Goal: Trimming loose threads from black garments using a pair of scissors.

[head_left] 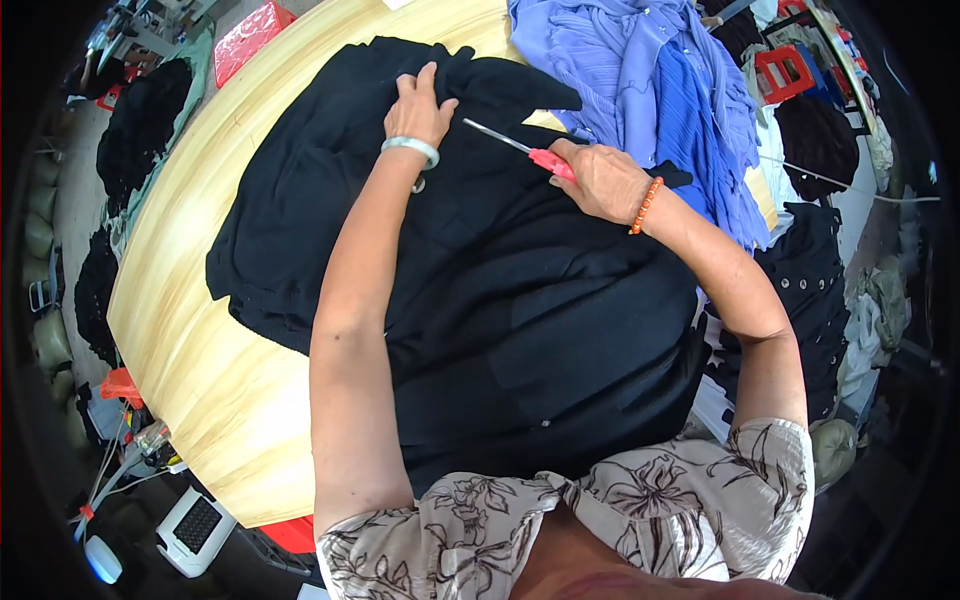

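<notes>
A large black garment [560, 290] lies spread and wrinkled across the table and down to my lap. My left hand [418, 115] rests flat on its upper part, fingers apart, with a pale bangle at the wrist. To the right, my right hand [605, 180] is closed around the handle of a red-handled tool [553, 163] with a thin metal shaft. The shaft points up and left toward my left hand, over the black cloth. Whether its tip touches the fabric I cannot tell. An orange bead bracelet circles my right wrist.
Blue-violet pleated garments [640, 70] are heaped at the table's far right. The pale wooden table [220, 400] has a curved left edge. A red package [250, 42] sits at the far left. More dark clothes [810, 290] hang or lie at the right, near a red stool [783, 73].
</notes>
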The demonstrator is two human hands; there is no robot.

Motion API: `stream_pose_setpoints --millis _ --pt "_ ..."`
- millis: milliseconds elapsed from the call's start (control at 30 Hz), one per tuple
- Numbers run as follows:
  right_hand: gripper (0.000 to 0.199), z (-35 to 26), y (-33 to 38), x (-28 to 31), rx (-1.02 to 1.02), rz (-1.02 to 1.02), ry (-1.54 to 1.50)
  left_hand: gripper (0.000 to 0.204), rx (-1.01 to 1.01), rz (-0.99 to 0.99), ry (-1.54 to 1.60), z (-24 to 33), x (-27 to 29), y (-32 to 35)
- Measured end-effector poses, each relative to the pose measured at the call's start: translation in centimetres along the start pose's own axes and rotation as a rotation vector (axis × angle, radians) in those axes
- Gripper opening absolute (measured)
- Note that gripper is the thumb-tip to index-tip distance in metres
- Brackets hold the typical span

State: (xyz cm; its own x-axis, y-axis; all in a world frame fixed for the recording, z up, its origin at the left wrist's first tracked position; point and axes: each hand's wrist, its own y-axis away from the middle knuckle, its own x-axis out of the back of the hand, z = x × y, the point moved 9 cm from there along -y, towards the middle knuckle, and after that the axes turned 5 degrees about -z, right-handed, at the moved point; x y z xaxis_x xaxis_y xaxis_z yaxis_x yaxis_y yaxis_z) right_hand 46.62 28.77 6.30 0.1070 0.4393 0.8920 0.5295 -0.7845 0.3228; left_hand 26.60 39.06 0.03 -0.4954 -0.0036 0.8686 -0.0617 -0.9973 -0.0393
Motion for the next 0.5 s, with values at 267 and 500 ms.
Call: stream_pose_setpoints --millis 267,500 --pt "0.036 1.1 -0.5 0.9 -0.055 0.036 0.016 0.032 0.21 0.091 0.199 -4.7 -2.6 -2.7" --pt "0.036 1.6 -0.7 0.1 -0.073 0.017 0.009 0.02 0.046 0.111 0.404 -4.8 -2.6 -1.8"
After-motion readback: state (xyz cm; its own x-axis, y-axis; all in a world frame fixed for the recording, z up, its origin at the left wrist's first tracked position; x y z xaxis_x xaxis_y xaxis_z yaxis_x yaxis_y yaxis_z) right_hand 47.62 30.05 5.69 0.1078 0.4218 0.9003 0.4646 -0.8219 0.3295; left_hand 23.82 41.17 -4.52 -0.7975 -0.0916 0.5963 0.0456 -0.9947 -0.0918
